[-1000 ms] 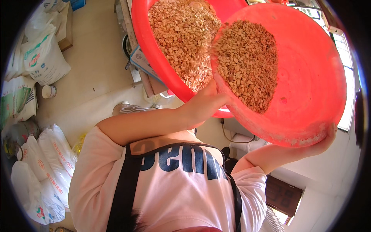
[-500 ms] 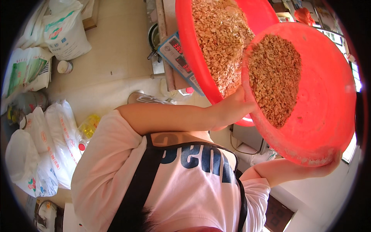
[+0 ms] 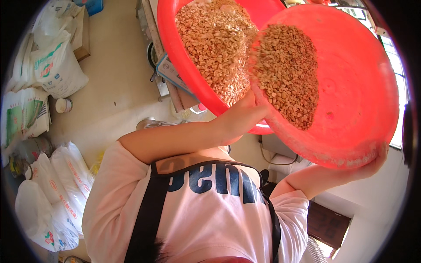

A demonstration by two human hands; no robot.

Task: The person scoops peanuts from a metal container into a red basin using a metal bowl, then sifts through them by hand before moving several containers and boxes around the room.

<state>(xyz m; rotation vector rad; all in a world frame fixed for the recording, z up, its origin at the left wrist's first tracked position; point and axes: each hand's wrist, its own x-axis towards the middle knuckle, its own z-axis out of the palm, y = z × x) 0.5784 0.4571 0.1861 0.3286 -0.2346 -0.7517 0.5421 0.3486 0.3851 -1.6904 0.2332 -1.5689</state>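
A red plastic basin (image 3: 351,83) is tilted to the left between my two hands. My left hand (image 3: 247,113) grips its near left rim; the thumb side shows, and the other fingers are hidden below. Under the near right edge my right hand (image 3: 373,165) is wrapped around the rim. Rolled oat flakes (image 3: 291,79) lie heaped on the basin's left side, blurred where they run over the lip. Beyond that lip, a second red basin (image 3: 189,72) holds a larger heap of pale flakes (image 3: 212,44).
A digital scale (image 3: 173,75) shows beside the second basin on the table (image 3: 151,22). White sacks (image 3: 61,70) and plastic bags (image 3: 57,184) line the floor at left, with a small white tub (image 3: 64,105) by them. A dark mat (image 3: 326,225) lies at lower right.
The head view has shifted, so both basins appear farther left and higher. Flakes in the held basin have slid to its left lip, where they now blur. Both hands keep their hold.
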